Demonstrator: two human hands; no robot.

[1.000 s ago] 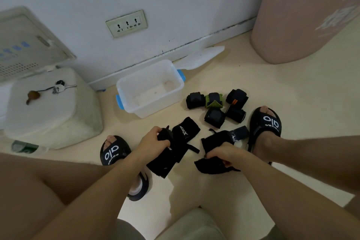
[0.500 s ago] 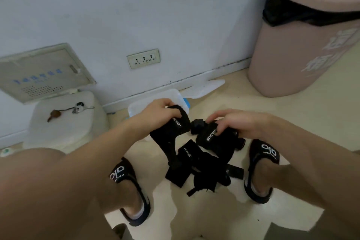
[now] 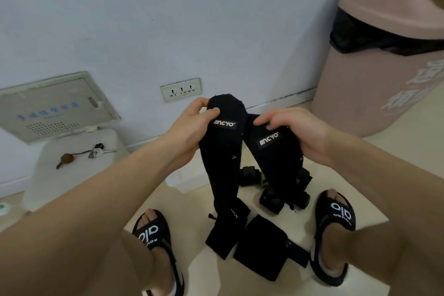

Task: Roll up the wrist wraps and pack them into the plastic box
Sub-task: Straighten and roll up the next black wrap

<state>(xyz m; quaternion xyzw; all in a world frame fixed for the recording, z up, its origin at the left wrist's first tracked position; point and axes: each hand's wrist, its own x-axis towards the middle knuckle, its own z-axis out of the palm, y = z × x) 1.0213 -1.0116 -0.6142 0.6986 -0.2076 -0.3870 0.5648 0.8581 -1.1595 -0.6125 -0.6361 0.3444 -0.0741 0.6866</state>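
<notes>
Both wraps had been lifted higher off the floor than 0.5 s earlier: left hand (image 3: 189, 127) pinched the left wrist wrap (image 3: 224, 151), right hand (image 3: 298, 132) gripped the right wrist wrap (image 3: 276, 158), both hanging unrolled, plastic box (image 3: 185, 176) mostly hidden, so rolling seemingly next.

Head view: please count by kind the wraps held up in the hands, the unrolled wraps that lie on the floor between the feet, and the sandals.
Held wraps: 2
Unrolled wraps on the floor: 2
Sandals: 2
Total: 6
</notes>
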